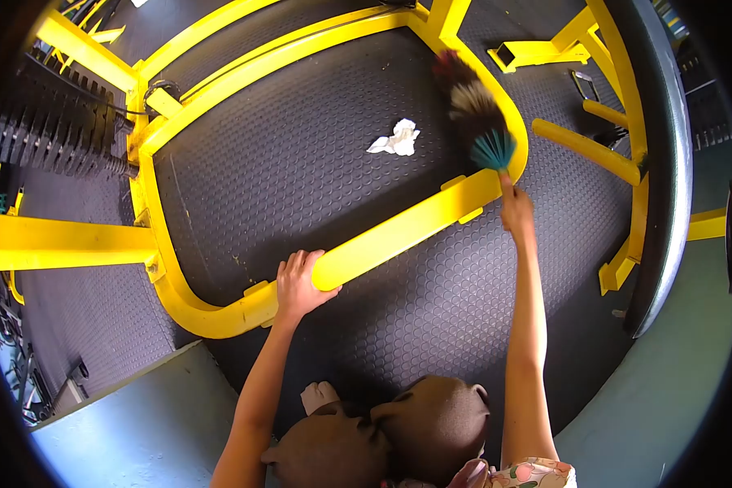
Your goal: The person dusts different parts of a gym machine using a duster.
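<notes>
A feather duster [473, 102] with a teal collar and dark and pale plumes is gripped at its handle end by my right hand [516, 213]. Its plumes lie along the inner side of the right corner of a yellow metal frame [407, 236]. My left hand [299, 285] rests on the near bar of that frame, fingers wrapped over it. Inside the frame, on the dark textured floor [301, 138], lies a crumpled white tissue [397, 138], apart from both hands.
Black weight stacks [61, 130] stand at the left beside a yellow beam [65, 242]. A padded black bench [667, 163] on yellow legs rises at the right, with yellow pegs [586, 150] jutting toward the frame. Low pale blue-green walls [138, 415] flank my knees.
</notes>
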Demonstrator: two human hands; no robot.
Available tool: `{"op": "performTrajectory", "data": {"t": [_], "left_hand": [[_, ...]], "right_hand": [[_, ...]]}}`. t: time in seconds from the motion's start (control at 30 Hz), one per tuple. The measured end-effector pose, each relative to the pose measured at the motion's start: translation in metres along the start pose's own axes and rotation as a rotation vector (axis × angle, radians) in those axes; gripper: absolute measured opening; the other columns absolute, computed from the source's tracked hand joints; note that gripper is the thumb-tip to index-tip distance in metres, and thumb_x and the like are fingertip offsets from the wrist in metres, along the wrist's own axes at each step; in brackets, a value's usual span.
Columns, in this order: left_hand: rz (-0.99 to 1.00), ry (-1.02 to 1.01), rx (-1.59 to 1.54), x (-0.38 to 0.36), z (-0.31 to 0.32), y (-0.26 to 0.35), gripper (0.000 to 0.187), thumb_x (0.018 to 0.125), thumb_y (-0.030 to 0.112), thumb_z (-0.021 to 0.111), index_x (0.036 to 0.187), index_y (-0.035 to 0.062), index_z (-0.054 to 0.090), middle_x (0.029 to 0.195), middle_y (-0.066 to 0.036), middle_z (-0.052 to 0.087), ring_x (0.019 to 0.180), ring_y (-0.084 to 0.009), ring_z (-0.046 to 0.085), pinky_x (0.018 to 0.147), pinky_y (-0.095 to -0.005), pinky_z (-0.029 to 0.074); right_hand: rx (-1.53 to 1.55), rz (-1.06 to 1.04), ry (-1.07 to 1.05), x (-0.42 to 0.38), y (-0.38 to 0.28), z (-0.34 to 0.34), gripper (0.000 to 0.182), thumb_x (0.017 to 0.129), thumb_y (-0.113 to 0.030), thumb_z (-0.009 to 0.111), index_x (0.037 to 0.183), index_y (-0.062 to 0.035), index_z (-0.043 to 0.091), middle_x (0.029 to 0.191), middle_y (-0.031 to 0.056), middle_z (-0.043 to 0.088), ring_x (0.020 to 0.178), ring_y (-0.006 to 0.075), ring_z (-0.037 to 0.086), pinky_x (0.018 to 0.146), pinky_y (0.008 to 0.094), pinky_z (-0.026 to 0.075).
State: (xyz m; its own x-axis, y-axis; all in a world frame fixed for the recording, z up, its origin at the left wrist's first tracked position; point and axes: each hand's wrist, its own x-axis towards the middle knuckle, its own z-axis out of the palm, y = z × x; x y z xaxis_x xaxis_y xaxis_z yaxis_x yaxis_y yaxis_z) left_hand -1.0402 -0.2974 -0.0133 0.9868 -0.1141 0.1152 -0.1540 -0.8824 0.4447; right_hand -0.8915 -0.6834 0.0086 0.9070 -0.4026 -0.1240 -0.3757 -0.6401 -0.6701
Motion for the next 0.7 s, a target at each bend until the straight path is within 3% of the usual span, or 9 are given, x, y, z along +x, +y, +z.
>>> {"op": "performTrajectory", "data": {"t": [0.07, 0.13, 0.27, 0.33, 0.4, 0.43, 0.5, 0.57, 0.7], "left_hand": [[0.014, 0.022, -0.002, 0.000, 0.001, -0.001, 0.058, 0.049, 0.029, 0.078, 0.099, 0.0122, 0.054, 0.087, -0.006, 0.055, 0.083, -0.0259, 0.054, 0.069, -0.0394, 0.041], [0.036, 0.043, 0.005, 0.000, 0.000, 0.000, 0.057, 0.049, 0.028, 0.078, 0.098, 0.0120, 0.054, 0.085, -0.006, 0.055, 0.081, -0.0257, 0.054, 0.067, -0.0394, 0.041], [0.038, 0.053, 0.010, 0.000, 0.000, 0.001, 0.057, 0.048, 0.029, 0.078, 0.098, 0.0117, 0.054, 0.084, -0.007, 0.054, 0.081, -0.0258, 0.054, 0.067, -0.0394, 0.041], [0.026, 0.031, 0.009, -0.002, 0.002, 0.000, 0.059, 0.048, 0.030, 0.078, 0.099, 0.0116, 0.053, 0.086, -0.007, 0.055, 0.082, -0.0262, 0.054, 0.069, -0.0397, 0.041], [-0.006, 0.003, 0.010, -0.003, 0.002, 0.000, 0.059, 0.049, 0.031, 0.078, 0.099, 0.0114, 0.054, 0.090, -0.008, 0.055, 0.087, -0.0270, 0.054, 0.072, -0.0401, 0.042], [-0.004, 0.006, 0.003, -0.005, 0.002, 0.000, 0.059, 0.049, 0.031, 0.078, 0.099, 0.0114, 0.054, 0.090, -0.008, 0.055, 0.087, -0.0270, 0.054, 0.072, -0.0401, 0.042], [-0.047, 0.002, -0.011, -0.007, 0.001, 0.000, 0.059, 0.049, 0.033, 0.078, 0.098, 0.0111, 0.055, 0.094, -0.010, 0.056, 0.090, -0.0283, 0.054, 0.074, -0.0404, 0.041], [-0.095, -0.042, 0.059, -0.011, 0.006, -0.003, 0.065, 0.048, 0.038, 0.077, 0.102, 0.0115, 0.055, 0.098, -0.015, 0.057, 0.094, -0.0309, 0.054, 0.081, -0.0411, 0.040], [-0.056, 0.019, 0.004, -0.011, 0.003, -0.003, 0.065, 0.048, 0.038, 0.078, 0.104, 0.0111, 0.055, 0.097, -0.014, 0.057, 0.092, -0.0297, 0.054, 0.081, -0.0416, 0.040]], "right_hand": [[-0.109, 0.183, -0.124, -0.045, -0.003, -0.036, 0.064, 0.086, -0.054, 0.036, 0.077, 0.0060, 0.055, 0.070, 0.0247, 0.057, 0.070, 0.0409, 0.056, 0.058, 0.0440, 0.041], [-0.174, -0.032, 0.006, -0.071, 0.064, -0.040, 0.053, 0.090, -0.043, 0.037, 0.076, 0.0056, 0.053, 0.067, 0.0271, 0.054, 0.064, 0.0451, 0.052, 0.052, 0.0455, 0.038], [-0.298, 0.018, -0.015, -0.162, 0.018, -0.079, 0.040, 0.092, -0.029, 0.039, 0.073, 0.0049, 0.050, 0.066, 0.0284, 0.051, 0.067, 0.0455, 0.050, 0.049, 0.0453, 0.036], [-0.357, -0.021, -0.147, -0.197, -0.009, -0.097, 0.034, 0.092, -0.026, 0.041, 0.078, 0.0036, 0.050, 0.065, 0.0269, 0.052, 0.065, 0.0411, 0.054, 0.048, 0.0436, 0.038], [-0.561, -0.435, -0.240, -0.228, 0.001, -0.103, 0.024, 0.091, -0.024, 0.043, 0.084, -0.0016, 0.046, 0.054, 0.0216, 0.051, 0.054, 0.0330, 0.058, 0.040, 0.0402, 0.041], [-0.445, -0.200, -0.352, -0.245, -0.015, -0.098, 0.024, 0.090, -0.025, 0.044, 0.081, -0.0029, 0.046, 0.053, 0.0202, 0.051, 0.052, 0.0360, 0.057, 0.037, 0.0419, 0.041], [-0.277, -0.191, -0.530, -0.276, 0.006, -0.082, 0.024, 0.089, -0.028, 0.047, 0.082, -0.0051, 0.044, 0.053, 0.0222, 0.051, 0.054, 0.0402, 0.055, 0.040, 0.0480, 0.040], [-0.335, -0.211, -0.574, -0.295, 0.037, -0.070, 0.023, 0.089, -0.027, 0.047, 0.082, -0.0047, 0.044, 0.054, 0.0232, 0.051, 0.054, 0.0418, 0.054, 0.041, 0.0491, 0.039], [-0.277, -0.138, -0.257, -0.290, 0.063, -0.073, 0.026, 0.090, -0.025, 0.046, 0.078, -0.0022, 0.043, 0.054, 0.0227, 0.050, 0.052, 0.0422, 0.053, 0.041, 0.0454, 0.037]]}}
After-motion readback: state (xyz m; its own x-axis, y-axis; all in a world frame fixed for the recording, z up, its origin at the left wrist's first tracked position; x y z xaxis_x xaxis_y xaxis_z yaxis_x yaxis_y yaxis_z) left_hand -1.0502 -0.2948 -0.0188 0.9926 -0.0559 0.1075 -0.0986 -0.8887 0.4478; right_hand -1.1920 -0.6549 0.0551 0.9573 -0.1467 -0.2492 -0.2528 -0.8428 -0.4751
